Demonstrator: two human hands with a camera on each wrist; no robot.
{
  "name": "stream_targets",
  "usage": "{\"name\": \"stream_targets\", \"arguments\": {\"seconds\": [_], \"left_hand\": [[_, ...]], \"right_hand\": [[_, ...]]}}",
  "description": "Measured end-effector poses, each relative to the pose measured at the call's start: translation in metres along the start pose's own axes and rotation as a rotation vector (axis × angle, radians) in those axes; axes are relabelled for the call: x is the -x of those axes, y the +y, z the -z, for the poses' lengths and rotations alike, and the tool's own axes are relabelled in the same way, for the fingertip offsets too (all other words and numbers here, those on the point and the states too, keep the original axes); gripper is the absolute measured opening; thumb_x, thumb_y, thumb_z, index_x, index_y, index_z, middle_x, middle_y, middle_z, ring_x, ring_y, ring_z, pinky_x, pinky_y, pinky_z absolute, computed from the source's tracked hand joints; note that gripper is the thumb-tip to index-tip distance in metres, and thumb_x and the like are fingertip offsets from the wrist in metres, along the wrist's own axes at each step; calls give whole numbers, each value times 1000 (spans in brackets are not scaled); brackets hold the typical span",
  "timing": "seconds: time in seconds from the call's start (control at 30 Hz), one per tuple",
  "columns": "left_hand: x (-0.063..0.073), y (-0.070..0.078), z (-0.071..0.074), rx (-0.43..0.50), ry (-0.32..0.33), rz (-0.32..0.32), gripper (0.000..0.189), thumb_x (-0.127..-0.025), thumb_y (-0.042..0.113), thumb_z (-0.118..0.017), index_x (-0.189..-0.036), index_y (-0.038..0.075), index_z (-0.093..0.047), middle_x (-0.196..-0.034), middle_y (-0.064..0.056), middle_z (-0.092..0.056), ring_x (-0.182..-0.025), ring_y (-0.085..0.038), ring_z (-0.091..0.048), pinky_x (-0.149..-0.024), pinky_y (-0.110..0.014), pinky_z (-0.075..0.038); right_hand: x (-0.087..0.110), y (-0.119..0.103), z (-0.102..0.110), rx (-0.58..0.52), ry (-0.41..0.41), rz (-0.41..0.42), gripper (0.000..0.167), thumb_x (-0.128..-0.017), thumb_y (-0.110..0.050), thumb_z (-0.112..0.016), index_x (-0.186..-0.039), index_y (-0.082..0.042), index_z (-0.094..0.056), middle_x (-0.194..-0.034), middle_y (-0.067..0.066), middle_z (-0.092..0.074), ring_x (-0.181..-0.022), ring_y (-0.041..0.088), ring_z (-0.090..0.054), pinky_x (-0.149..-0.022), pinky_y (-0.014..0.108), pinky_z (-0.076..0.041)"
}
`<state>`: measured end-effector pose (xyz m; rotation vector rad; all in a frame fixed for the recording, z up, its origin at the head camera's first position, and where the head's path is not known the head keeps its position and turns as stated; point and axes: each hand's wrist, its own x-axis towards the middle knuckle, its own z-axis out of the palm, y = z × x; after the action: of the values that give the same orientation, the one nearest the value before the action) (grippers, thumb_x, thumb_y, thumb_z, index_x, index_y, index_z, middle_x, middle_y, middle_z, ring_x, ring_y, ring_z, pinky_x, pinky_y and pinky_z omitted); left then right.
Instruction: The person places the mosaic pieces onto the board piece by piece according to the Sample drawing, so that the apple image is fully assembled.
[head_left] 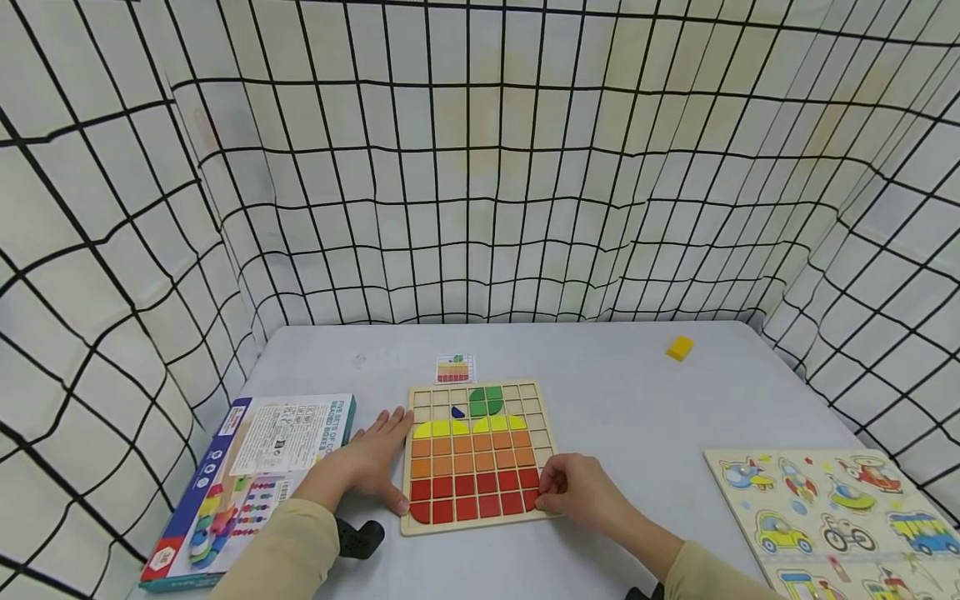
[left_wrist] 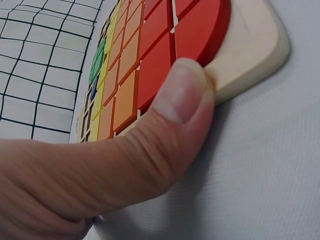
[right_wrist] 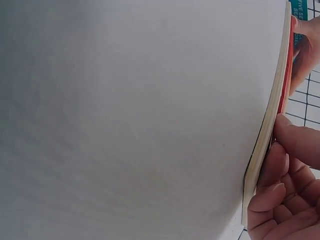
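A wooden grid board (head_left: 480, 527) lies flat on the table, filled with red, orange and yellow tiles below green tiles (head_left: 486, 402) and one small blue tile (head_left: 457, 412). My left hand (head_left: 375, 458) spreads along the board's left edge, fingers extended. Its thumb (left_wrist: 182, 95) rests against the edge by the red tiles, near the rounded corner. At the lower right of the board, my right hand (head_left: 581, 492) has curled fingers, thumb and index pinching at a red tile (head_left: 531, 499). In the right wrist view its fingertips hide most of that tile.
Behind the board lies a small pattern card (head_left: 455, 369). A printed box (head_left: 255, 492) is at the left, and a wooden picture puzzle (head_left: 832, 517) at the right. A yellow block (head_left: 680, 348) sits farther back. Black netting (head_left: 487, 200) over white cloth surrounds the table.
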<state>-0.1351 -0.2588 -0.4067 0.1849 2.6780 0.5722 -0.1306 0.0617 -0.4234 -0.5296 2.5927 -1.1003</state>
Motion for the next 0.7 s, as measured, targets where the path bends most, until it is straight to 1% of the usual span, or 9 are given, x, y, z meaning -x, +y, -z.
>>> {"name": "stream_targets", "arguments": {"seconds": [0.2,0.37,0.5,0.63,0.7], "left_hand": [[-1,1,0,2,-2,-7,129,-62,31,-98,-160,-2,-22,-169,-26,-16,-157,-48,-7,-124,-71,-12],[-3,1,-1,-3,-15,-10,130,-62,33,-98,-160,-3,-21,-169,-26,-15,-157,-48,-6,-124,-71,-12],[-4,-1,-1,-13,-18,-2,130,-61,34,-98,-161,-2,-21,-169,-27,-15,-157,-49,-7,-123,-71,-13],[-6,-4,-2,-12,-30,15,131,-60,35,-98,-160,-3,-22,-169,-28,-16,-157,-50,-7,-123,-70,-16],[-7,-4,-3,-9,-41,29,130,-60,35,-98,-160,-2,-23,-168,-28,-16,-157,-50,-8,-123,-70,-18]], "right_hand": [[3,-1,2,5,4,2,22,-81,-3,-83,-77,-9,-62,-70,-3,-58,-68,12,-51,-55,18,-42],[5,0,12,-5,-13,-14,20,-82,-5,-83,-79,-9,-64,-73,-3,-60,-71,13,-53,-57,19,-44],[6,5,30,15,-28,-2,17,-84,-7,-82,-81,-9,-65,-74,-2,-60,-71,13,-53,-58,19,-44],[6,14,55,69,-81,-2,15,-85,-11,-81,-86,-9,-66,-78,-2,-63,-72,14,-57,-59,21,-48],[5,21,69,104,-105,-8,14,-86,-13,-81,-90,-8,-68,-84,-2,-67,-76,13,-61,-62,23,-52]]}}
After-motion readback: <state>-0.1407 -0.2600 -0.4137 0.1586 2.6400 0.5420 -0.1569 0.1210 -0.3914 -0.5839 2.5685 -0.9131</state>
